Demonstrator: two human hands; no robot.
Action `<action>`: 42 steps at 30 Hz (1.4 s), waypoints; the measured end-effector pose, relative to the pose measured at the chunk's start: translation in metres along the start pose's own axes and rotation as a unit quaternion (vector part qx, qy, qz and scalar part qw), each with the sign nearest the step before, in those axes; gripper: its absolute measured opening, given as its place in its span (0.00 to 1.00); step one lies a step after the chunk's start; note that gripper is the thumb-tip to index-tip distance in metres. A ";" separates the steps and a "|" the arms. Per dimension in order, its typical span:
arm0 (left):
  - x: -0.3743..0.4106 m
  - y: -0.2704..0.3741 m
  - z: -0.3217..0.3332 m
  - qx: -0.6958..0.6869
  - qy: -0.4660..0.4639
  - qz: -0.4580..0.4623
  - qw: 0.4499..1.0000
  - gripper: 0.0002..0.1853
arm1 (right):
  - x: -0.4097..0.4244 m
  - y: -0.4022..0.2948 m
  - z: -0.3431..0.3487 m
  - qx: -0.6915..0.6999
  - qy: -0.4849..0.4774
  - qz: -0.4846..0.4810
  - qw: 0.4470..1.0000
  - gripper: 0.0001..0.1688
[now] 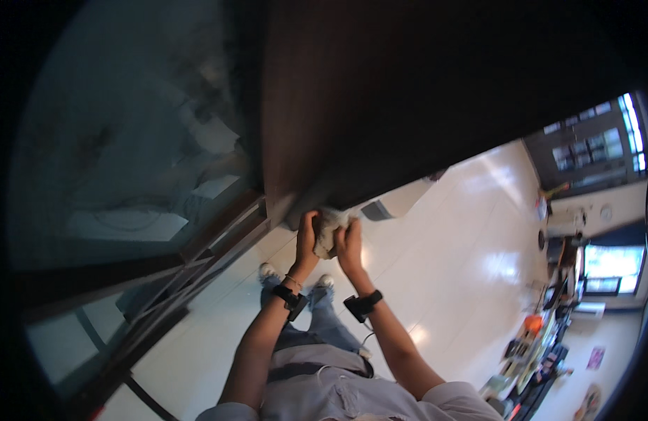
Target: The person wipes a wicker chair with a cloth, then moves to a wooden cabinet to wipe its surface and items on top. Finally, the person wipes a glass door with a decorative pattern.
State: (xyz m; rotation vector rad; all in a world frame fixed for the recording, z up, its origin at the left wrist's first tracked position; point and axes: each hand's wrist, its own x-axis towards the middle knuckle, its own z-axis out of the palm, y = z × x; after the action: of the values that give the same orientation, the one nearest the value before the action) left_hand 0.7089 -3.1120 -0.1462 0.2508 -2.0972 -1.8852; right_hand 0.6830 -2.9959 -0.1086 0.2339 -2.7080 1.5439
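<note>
Between my two hands, in the middle of the head view, is a crumpled pale cloth [326, 239] with darker, dirty-looking patches. My left hand [306, 239] grips its left side, fingers pointing up. My right hand [349, 244] has its fingers bent onto the cloth's right side. Just above the cloth is the lower edge of a large dark brown panel [324, 131], blurred and in shadow. Whether the cloth touches the panel I cannot tell. Both wrists bear black straps with small boxes.
On the left stands a dark-framed glass-fronted cabinet [224, 242] with reflections in its pane. Pale floor tiles [434, 273] spread below, under my feet. A pale object with a grey part [403, 202] stands beyond the panel. A cluttered long table [534, 358] lines the right wall, near a window [613, 268].
</note>
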 end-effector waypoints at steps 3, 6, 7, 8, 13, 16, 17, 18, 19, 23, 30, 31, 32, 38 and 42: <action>0.021 0.079 -0.009 0.043 0.064 0.075 0.994 0.18 | 0.012 -0.070 -0.032 0.014 0.101 -0.094 0.990 0.16; 0.049 0.129 -0.014 0.126 0.102 0.205 0.965 0.21 | 0.030 -0.113 -0.049 0.043 0.168 -0.148 0.974 0.24; 0.054 0.131 -0.012 0.139 0.106 0.219 0.960 0.22 | 0.035 -0.118 -0.050 0.026 0.184 -0.164 0.969 0.25; 0.058 0.132 -0.009 0.151 0.111 0.235 0.954 0.22 | 0.038 -0.114 -0.045 0.039 0.190 -0.160 0.968 0.27; 0.053 0.098 0.011 0.163 0.122 0.224 0.953 0.35 | 0.034 -0.094 -0.026 -0.015 0.207 -0.176 0.962 0.28; 0.045 0.048 0.010 -0.029 0.119 0.006 0.993 0.26 | 0.031 -0.070 -0.006 0.018 0.198 -0.126 0.972 0.28; 0.045 0.053 0.015 -0.060 0.109 -0.047 0.991 0.27 | 0.030 -0.063 -0.004 0.035 0.196 -0.097 0.975 0.27; 0.045 0.056 0.021 -0.091 0.102 -0.102 0.985 0.31 | 0.032 -0.061 -0.006 0.045 0.215 -0.103 0.970 0.27; 0.049 0.043 0.008 -0.293 0.106 -0.147 0.939 0.27 | 0.030 -0.067 -0.004 0.060 0.228 -0.107 0.966 0.26; 0.034 0.011 -0.002 0.009 -0.040 -0.038 0.998 0.26 | 0.026 -0.047 0.001 0.099 0.195 -0.078 0.973 0.24; 0.009 -0.063 -0.013 -0.064 -0.117 -0.313 0.941 0.27 | 0.000 0.025 0.049 0.132 0.180 0.046 0.974 0.18; 0.005 -0.071 -0.018 -0.113 -0.096 -0.371 0.917 0.27 | -0.005 0.034 0.061 0.138 0.181 0.066 0.972 0.18; -0.002 -0.079 -0.023 -0.152 -0.062 -0.388 0.907 0.29 | -0.010 0.041 0.074 0.144 0.181 0.085 0.969 0.18; -0.023 -0.100 -0.072 -0.170 0.014 -0.438 0.883 0.32 | -0.028 0.053 0.126 0.172 0.204 0.207 0.941 0.27; -0.042 -0.079 -0.115 -0.311 0.002 -0.459 0.832 0.31 | -0.052 0.032 0.171 0.241 0.112 0.237 0.935 0.30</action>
State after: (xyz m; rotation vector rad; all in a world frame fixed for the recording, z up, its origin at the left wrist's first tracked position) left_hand 0.7815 -3.2147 -0.2193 1.2532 -1.2617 -2.9349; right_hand 0.7403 -3.1203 -0.2277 -0.6056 -2.2678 2.1796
